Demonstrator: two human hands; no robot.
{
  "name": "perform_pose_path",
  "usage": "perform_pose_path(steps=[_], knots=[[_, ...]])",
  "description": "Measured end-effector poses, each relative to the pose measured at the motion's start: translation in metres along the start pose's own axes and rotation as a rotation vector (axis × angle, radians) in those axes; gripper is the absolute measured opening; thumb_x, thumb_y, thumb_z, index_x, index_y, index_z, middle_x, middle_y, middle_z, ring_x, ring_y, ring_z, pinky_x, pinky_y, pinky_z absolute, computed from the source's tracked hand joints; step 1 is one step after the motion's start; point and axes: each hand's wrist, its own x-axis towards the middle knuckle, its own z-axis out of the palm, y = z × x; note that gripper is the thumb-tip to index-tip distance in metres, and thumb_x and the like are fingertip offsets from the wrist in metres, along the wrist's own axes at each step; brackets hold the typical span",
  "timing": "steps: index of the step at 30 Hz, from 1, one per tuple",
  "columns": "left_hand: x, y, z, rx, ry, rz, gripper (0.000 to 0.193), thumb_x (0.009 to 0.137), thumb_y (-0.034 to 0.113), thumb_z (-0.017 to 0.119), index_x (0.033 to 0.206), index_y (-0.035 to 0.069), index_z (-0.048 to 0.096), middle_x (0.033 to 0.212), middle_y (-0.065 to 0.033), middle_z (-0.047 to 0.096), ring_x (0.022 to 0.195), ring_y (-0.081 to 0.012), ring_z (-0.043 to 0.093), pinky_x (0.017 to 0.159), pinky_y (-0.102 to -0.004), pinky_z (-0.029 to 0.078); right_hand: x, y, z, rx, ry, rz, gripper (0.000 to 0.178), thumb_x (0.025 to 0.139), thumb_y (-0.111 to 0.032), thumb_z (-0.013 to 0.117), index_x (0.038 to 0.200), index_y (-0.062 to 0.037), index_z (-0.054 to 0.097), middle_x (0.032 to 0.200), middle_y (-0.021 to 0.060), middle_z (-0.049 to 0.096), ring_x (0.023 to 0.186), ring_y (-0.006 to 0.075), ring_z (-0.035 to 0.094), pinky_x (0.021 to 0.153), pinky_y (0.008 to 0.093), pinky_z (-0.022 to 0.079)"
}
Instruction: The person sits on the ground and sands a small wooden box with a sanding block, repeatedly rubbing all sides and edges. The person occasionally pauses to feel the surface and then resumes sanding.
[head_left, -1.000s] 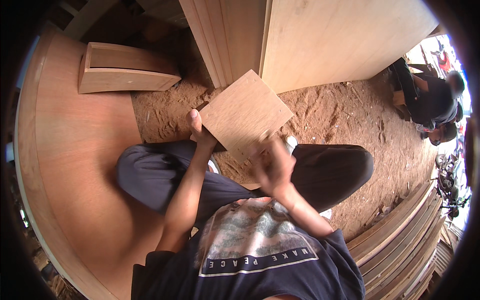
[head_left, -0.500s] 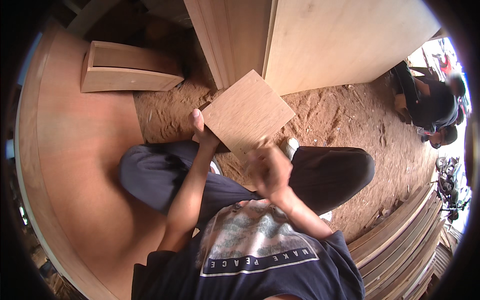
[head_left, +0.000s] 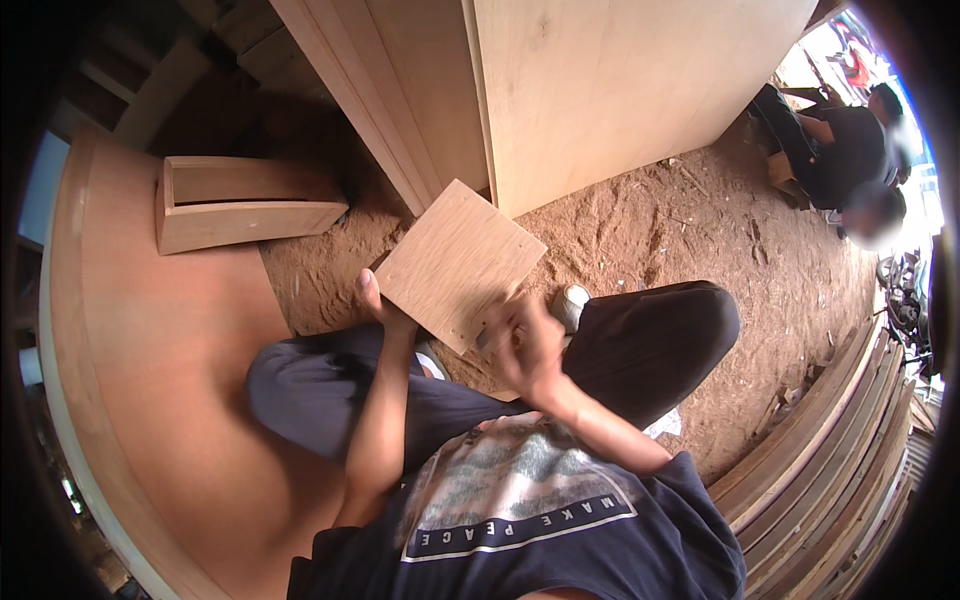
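Note:
A square, light-brown wooden panel [head_left: 462, 258] is tilted above my lap, with small marks along its near edge. My left hand [head_left: 380, 300] grips it at the left corner, thumb up along the edge and the other fingers hidden underneath. At the panel's near right edge is my right hand [head_left: 530, 345], its fingers bent and blurred by motion. A small dark flat piece shows at its fingertips, too smeared to name. My legs [head_left: 650, 345] are folded beneath the panel.
A narrow open wooden drawer [head_left: 250, 215] rests on a large reddish-brown board [head_left: 170, 340] at left. A tall wooden cabinet [head_left: 620, 90] stands ahead on sandy ground [head_left: 690, 230]. Long planks [head_left: 820, 440] are stacked at right. Another person [head_left: 850, 150] sits at far right.
The view has tilted, so the drawer and cabinet appear lower. My right hand has shifted slightly along the panel's near edge. The left still holds the panel.

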Motion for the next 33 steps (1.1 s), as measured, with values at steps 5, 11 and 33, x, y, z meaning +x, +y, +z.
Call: perform_pose_path(steps=[5, 11, 33], knots=[[0.000, 0.003, 0.000, 0.011, 0.049, -0.020, 0.113, 0.097, 0.088, 0.041, 0.161, -0.004, 0.046, 0.160, -0.0225, 0.050, 0.144, -0.0361, 0.053, 0.120, -0.0500, 0.044, 0.033, -0.001, -0.025, -0.049, 0.013, 0.258, 0.009, 0.107, -0.004, 0.068, 0.113, -0.0027, 0.062, 0.085, 0.0151, 0.073, 0.067, 0.0249, 0.074, 0.058, 0.0376, 0.055], [0.002, -0.010, -0.030, 0.142, 0.040, 0.055, 0.114, 0.098, 0.089, 0.037, 0.161, -0.005, 0.047, 0.164, -0.0233, 0.048, 0.146, -0.0347, 0.053, 0.121, -0.0498, 0.044, 0.078, 0.013, -0.068, -0.002, 0.245, 0.174, 0.008, 0.102, -0.002, 0.077, 0.102, -0.0018, 0.069, 0.084, 0.0049, 0.068, 0.067, 0.0101, 0.063, 0.060, 0.0279, 0.052], [-0.042, 0.142, 0.141, 1.618, -0.584, 0.554, 0.068, 0.098, 0.037, 0.079, 0.158, 0.009, 0.061, 0.161, -0.0155, 0.060, 0.144, -0.0340, 0.057, 0.121, -0.0494, 0.044, 0.043, 0.010, -0.085, -0.057, 0.211, 0.280, 0.018, 0.103, 0.002, 0.072, 0.121, 0.0009, 0.077, 0.098, 0.0146, 0.070, 0.093, 0.0284, 0.075, 0.078, 0.0377, 0.064]])
